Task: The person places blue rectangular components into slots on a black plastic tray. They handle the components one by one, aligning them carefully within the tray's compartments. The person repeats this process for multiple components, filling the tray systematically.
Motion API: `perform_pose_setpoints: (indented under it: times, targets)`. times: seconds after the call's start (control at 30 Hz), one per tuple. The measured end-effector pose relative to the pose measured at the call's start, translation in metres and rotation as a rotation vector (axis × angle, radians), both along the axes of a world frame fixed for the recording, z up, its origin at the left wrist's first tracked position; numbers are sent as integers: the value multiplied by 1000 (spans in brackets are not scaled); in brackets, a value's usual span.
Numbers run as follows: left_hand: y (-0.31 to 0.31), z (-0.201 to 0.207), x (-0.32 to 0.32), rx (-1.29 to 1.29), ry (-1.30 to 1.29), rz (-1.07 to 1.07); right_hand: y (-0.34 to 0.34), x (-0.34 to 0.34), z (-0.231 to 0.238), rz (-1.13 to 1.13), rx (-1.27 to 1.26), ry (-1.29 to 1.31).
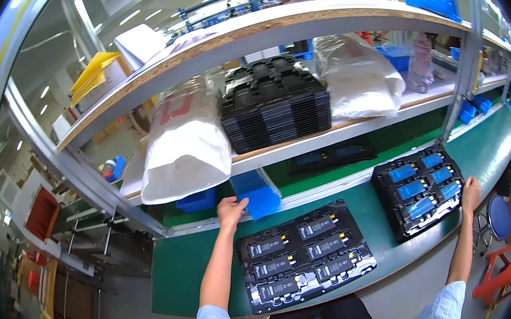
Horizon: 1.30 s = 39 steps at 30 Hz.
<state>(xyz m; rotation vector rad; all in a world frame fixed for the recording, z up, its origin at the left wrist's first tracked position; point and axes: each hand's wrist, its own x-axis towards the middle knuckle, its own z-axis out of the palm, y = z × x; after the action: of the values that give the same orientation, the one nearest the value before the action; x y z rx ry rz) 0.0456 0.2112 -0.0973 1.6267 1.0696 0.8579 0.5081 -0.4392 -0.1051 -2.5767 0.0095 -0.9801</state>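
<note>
My left hand (pixel 231 212) is closed at the near left corner of a blue film sheet (pixel 261 201), its thumb lying on the film. In front of me lies a black plastic tray (pixel 304 297) with several flat black batteries (pixel 324 247), each with a small yellow tab. To the right, my right hand (pixel 471 195) grips the right edge of a stack of black trays (pixel 385 208). Batteries covered with blue film (pixel 411 190) sit in the top tray of that stack. Its fingers are partly hidden by the tray edge.
Above the green bench (pixel 173 268) runs a shelf with a tall black tray stack (pixel 275 114) and two white plastic bags (pixel 185 142) (pixel 359 80). A blue bin (pixel 197 200) stands under it. An orange stool (pixel 501 271) is on the floor at right.
</note>
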Motion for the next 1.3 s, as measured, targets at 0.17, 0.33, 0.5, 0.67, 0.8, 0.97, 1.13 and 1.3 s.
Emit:
perform_pose_setpoints:
  times: [0.17, 0.33, 0.5, 0.67, 0.8, 0.97, 1.13, 1.3]
  targets:
    - [1, 18, 4, 48, 34, 24, 48, -55, 59, 139, 102, -316]
    - [11, 36, 16, -138, -116, -36, 151, -153, 90, 682, 251, -353]
    - [12, 31, 5, 51, -76, 69, 257, -248, 102, 1157, 310, -47]
    - [-7, 60, 12, -210, -516, -32, 319, -279, 90, 1400, 422, 359]
    - [-78, 87, 16, -168, -569, -272, 365, -291, 89, 1510, 655, 837]
    - [-141, 78, 5, -150, -441, -420, 377, -293, 94, 1597, 756, 1236]
    - [-158, 93, -7, 133, -377, -548, 354, -291, 82, 1637, 709, 1245]
    - [-144, 74, -6, 51, -341, -862, 342, -297, 87, 1628, 779, 1225]
